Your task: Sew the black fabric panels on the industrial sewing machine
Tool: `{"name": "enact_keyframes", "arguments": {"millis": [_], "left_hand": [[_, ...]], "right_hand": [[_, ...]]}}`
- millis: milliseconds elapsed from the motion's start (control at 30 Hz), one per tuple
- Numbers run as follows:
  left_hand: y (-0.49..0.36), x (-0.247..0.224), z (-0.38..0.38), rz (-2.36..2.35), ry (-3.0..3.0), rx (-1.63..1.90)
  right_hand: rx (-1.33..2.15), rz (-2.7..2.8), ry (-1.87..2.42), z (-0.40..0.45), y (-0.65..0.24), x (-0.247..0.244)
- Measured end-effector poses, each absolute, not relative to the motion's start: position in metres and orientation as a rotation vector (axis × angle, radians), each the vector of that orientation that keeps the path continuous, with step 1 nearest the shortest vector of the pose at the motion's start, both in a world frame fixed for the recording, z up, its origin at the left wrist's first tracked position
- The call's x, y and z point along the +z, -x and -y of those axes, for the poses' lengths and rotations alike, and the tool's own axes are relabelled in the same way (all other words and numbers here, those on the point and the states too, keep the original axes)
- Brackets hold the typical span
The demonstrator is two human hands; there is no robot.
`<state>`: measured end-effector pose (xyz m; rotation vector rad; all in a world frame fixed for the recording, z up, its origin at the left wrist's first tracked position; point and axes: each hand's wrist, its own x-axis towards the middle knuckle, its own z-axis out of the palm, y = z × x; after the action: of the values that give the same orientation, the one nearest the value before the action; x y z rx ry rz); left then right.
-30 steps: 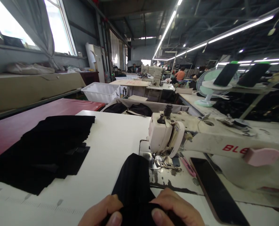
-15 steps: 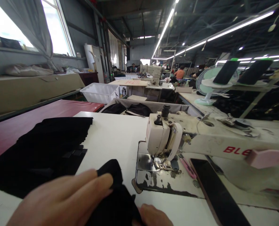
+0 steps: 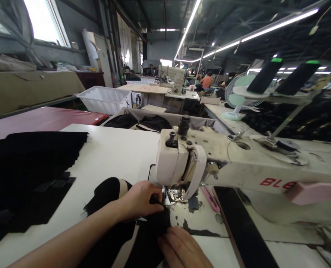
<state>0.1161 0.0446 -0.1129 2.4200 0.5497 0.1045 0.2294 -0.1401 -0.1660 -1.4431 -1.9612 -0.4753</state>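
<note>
My left hand (image 3: 141,199) is at the presser foot (image 3: 176,194) of a white sewing machine (image 3: 182,160). Its thumb and fingers pinch the edge of a black fabric piece (image 3: 151,234) with cream strips. Lower down, my right hand (image 3: 183,247) has its fingers together, gripping the right edge of the same cloth; the fingertips are partly hidden. The fabric spreads left under my left forearm, one rounded end lying on the white table (image 3: 117,149). Whether the cloth is under the foot is hard to see.
Black fabric pieces (image 3: 28,178) lie stacked at left. Right of the needle are a pink cutter (image 3: 211,199) and a dark phone (image 3: 243,227). A fabric-lined bin (image 3: 199,121) stands behind the table; thread cones (image 3: 266,76) and a fan (image 3: 236,95) are at right.
My left hand has moved right and forward to the presser foot, bringing the black fabric with it. More of the cloth and its cream strips shows. My right hand remains low by the cloth's edge.
</note>
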Motion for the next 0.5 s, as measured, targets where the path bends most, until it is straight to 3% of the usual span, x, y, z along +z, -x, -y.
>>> {"name": "enact_keyframes", "arguments": {"millis": [500], "left_hand": [[-0.125, -0.111, -0.049, -0.679, -2.442, 0.157]], "right_hand": [[-0.473, 1.964, 1.350, 0.128, -0.232, -0.159]]}}
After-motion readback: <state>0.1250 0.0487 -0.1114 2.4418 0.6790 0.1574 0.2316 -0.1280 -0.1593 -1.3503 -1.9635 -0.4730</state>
